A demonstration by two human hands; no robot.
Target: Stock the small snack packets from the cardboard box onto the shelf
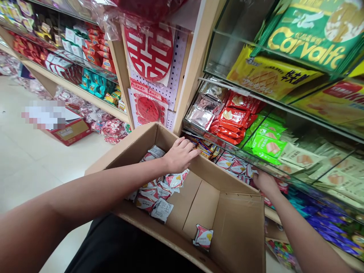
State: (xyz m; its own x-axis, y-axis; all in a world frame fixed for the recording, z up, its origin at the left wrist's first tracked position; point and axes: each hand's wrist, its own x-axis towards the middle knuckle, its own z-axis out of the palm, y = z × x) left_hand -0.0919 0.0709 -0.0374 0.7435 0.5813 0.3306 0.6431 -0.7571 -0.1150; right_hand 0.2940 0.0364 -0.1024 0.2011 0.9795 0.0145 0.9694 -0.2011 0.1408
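A large open cardboard box [244, 223] stands tilted in front of me, against the shelves. My left hand [180, 155] reaches across it, fingers bent over its far rim and closed on the cardboard. Inside the box, small white-and-pink wrapped snack packets [148, 199] are piled at the left, and a single packet [203, 237] lies near the front right. My right hand [265, 184] is beyond the far rim, in a low shelf compartment beside more white-and-pink packets [237, 165]. Its fingers are mostly hidden, so whether it grips a packet is unclear.
Glass-edged shelves above hold red packets [234, 117], green packets [267, 138] and large yellow bags [270, 72]. Purple packets [330, 227] lie at the lower right. A red carton [72, 131] sits on the floor at left. A wooden upright [196, 68] divides the shelves.
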